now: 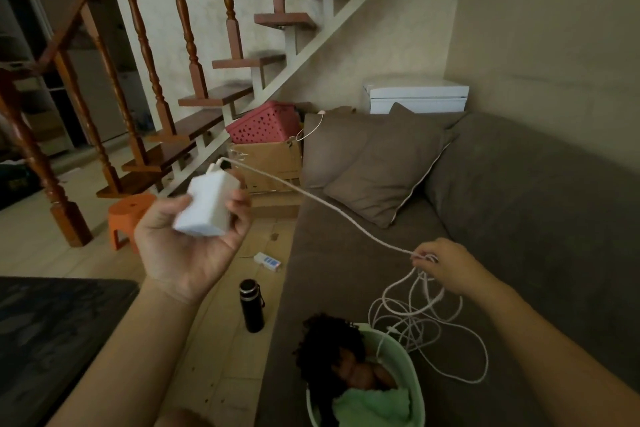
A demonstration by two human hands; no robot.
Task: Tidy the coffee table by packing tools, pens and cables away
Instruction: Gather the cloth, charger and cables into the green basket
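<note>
The left hand (188, 246) is raised in front of the person with the forearm angled up from the lower left. Its palm is turned upward and toward the camera. Its fingers and thumb curl round a white power adapter (207, 204), which sits tilted in the grip, cable end uppermost.

A white cable (332, 208) leaves the top of the adapter and runs in a long, slightly sagging line down to the right, across the edge of the grey-brown sofa (519, 218). The right hand (446, 262) is held out lower and further right, above the sofa seat, with the forearm coming in from the lower right corner. Its back faces the camera and its fingertips are closed in a pinch on the cable. Below that pinch the rest of the cable hangs and lies in loose, tangled loops on the seat, and some strands fall over the rim of a pale green basket (405, 357). The basket holds something dark and curly and a green cloth.

A dark tabletop (52, 322) shows at the lower left. On the floor between it and the sofa stand a black bottle (251, 305) and, further off, a white power strip (267, 261). An orange stool (128, 215) sits beside the foot of the wooden staircase (194, 97).
</note>
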